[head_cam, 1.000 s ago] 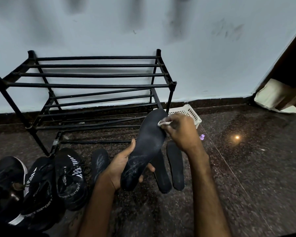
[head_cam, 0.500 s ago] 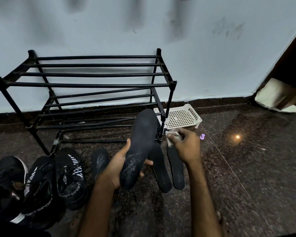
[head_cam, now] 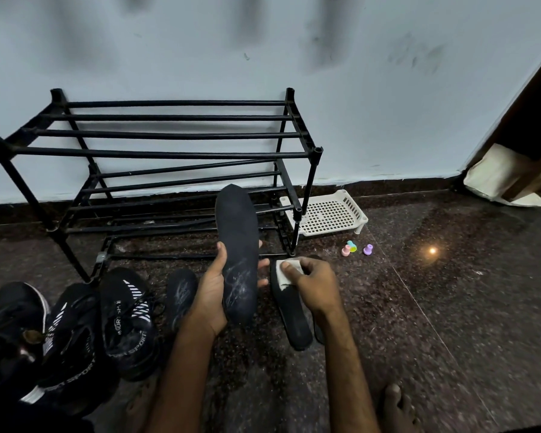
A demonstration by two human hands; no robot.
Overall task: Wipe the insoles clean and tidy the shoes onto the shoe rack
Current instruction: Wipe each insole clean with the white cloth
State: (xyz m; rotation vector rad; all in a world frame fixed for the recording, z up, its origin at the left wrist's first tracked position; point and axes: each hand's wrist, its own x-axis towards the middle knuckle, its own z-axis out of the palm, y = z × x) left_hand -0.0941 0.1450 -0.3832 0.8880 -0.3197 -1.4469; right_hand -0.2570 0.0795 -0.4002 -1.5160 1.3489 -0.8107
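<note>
The insole [head_cam: 236, 232] you hold at centre frame looks matt black and cloth-faced, its lower half scuffed with whitish scratches. The wipe [head_cam: 283, 283] you pinch just right of it is soft and white, cloth or paper. The shoe rack [head_cam: 169, 153] at upper left is black tubing with a dull sheen. The floor [head_cam: 450, 307] is polished speckled stone, glossy; the tray [head_cam: 325, 214] is white perforated plastic.
</note>
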